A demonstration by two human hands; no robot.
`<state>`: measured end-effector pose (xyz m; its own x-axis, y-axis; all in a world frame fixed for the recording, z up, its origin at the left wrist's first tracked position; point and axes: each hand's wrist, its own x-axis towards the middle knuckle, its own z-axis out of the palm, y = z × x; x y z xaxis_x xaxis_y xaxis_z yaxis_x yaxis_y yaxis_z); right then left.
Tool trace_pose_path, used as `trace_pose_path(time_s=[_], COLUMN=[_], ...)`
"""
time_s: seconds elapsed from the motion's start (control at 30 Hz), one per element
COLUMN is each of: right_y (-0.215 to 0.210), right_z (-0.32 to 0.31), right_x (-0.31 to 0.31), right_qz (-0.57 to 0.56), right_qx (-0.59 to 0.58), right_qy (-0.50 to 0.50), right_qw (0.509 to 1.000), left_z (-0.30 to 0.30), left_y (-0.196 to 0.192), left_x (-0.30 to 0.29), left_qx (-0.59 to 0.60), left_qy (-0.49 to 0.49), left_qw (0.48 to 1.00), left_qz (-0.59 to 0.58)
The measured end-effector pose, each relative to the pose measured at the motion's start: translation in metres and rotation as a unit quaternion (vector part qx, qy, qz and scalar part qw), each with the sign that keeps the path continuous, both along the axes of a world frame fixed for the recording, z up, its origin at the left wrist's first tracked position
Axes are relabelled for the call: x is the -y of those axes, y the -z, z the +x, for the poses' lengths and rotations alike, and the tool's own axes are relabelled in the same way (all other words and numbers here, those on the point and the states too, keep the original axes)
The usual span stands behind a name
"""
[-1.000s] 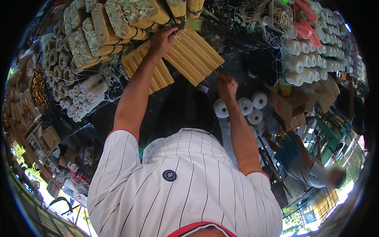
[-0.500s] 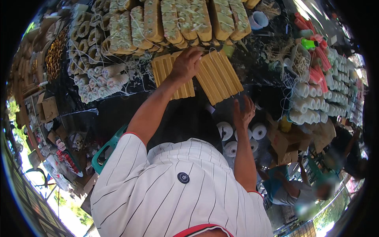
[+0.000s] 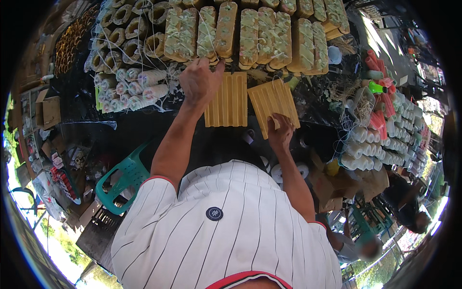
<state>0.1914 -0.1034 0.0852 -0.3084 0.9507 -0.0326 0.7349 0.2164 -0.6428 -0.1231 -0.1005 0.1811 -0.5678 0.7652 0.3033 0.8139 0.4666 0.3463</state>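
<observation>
Reaching far, the left hand [image 3: 198,83] is at the near ends of yellow blocks [image 3: 226,30], long sides running near-to-far; the right hand [image 3: 282,130] overlaps the slanted ridged board's [image 3: 273,100] near edge, right of the straight ridged board [image 3: 227,101]. Whether either grip holds anything, I cannot tell.

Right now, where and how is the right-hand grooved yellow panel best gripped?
Probably the near edge of the right-hand grooved panel, from the person's side: thumb above, fingers below. It's flat and slanted, its near-left corner pointing toward the person, and that edge seems to overhang. The right hand is right at that edge; tan blocks crowd the far side.
</observation>
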Motion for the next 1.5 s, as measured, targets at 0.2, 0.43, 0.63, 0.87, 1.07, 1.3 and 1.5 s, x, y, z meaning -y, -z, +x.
trace_pose_path(time_s=[0.2,0.43,0.63,0.87,1.07,1.3,1.5], right_y=[0.007,0.007,-0.001,-0.025,-0.075,-0.203,-0.219], right_z=[0.018,0.032,0.002,-0.003,-0.011,-0.104,-0.035], right_x=[-0.003,0.001,0.008,0.006,-0.002,-0.028,-0.001], right_qz=[0.011,0.019,-0.043,-0.065,-0.092,0.242,-0.27], right_qx=[0.036,0.046,-0.041,-0.078,-0.168,-0.239,-0.235], right_qy=[0.036,0.038,0.039,0.046,0.076,-0.213,-0.343], right_qw=[0.999,0.998,0.997,0.994,0.979,0.916,0.868], left_z=[0.043,0.023,-0.041,-0.033,-0.011,0.032,0.018], left_y=[0.034,0.03,-0.015,0.016,-0.058,-0.16,-0.16], left_x=[0.025,0.031,-0.029,-0.061,-0.02,0.058,0.142], left_qx=[0.163,0.077,0.011,-0.056,0.086,0.25,0.34], left_qy=[0.188,0.154,0.006,-0.02,0.132,0.356,0.277], left_qw=[0.968,0.977,0.991,0.986,0.974,0.901,0.892], left_qz=[-0.029,0.125,0.13,0.154,0.164,0.008,-0.112])
